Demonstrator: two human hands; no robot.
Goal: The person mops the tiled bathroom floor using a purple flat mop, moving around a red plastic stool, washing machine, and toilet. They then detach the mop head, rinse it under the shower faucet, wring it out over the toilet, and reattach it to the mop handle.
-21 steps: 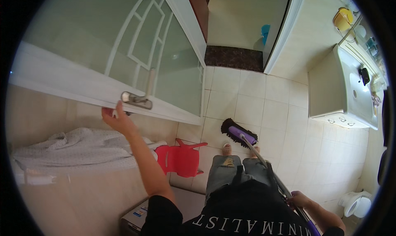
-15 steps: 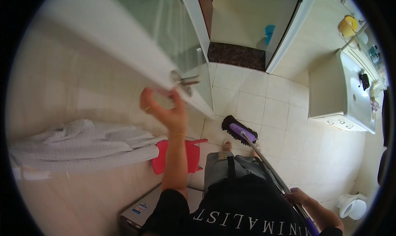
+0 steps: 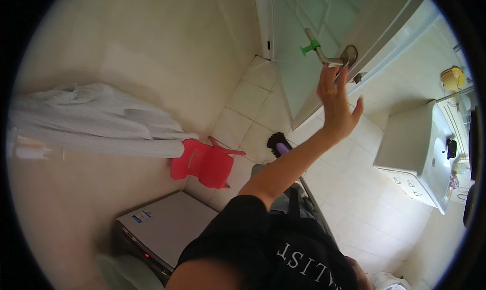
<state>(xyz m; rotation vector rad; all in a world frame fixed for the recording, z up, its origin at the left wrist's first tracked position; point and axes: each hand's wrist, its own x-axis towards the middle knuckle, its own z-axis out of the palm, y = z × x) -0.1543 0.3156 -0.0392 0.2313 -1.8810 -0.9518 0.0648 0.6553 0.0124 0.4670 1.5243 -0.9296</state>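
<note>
Below the curved silver metal door handle (image 3: 336, 58), the left hand (image 3: 335, 103) is raised with fingers spread open, fingertips touching the handle but gripping nothing. The handle sits near the free edge of the pale green glass-panelled door (image 3: 298, 26). Under it, beige floor tiles (image 3: 354, 188) lie open beside a red plastic chair (image 3: 205, 162)

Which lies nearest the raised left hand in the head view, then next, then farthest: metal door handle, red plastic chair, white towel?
From the left hand:
1. Metal door handle, just above the fingers.
2. Red plastic chair, lower left on the floor.
3. White towel, far left against the wall.
</note>
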